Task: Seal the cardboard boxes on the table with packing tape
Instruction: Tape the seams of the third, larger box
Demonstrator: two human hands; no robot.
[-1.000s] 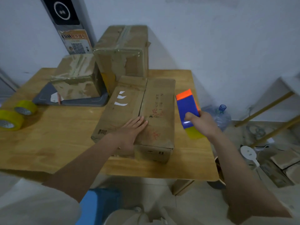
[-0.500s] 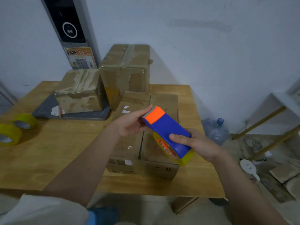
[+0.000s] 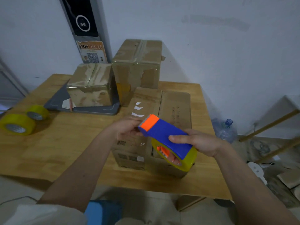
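1. Right hand point(image 3: 200, 142): fingers curled over the blue body of the tape dispenser point(image 3: 167, 138), gripping it just above the flat box point(image 3: 155, 120).
2. Left hand point(image 3: 127, 129): fingers bent at the dispenser's orange tip, touching it; whether pinching tape, cannot tell.
3. Yellow tape roll point(image 3: 186, 161) seated in the dispenser's lower end, over the flat box's near edge.
4. Flat box on the desk point(image 3: 56, 143), centre seam showing, partly hidden by both hands.
5. Behind the flat box: two taped boxes point(image 3: 138, 65).
6. Left of the flat box: two loose tape rolls point(image 3: 17, 124).

Makeshift packing room: taped cardboard boxes point(image 3: 136, 65), spare tape rolls point(image 3: 17, 124), wooden table point(image 3: 56, 143).
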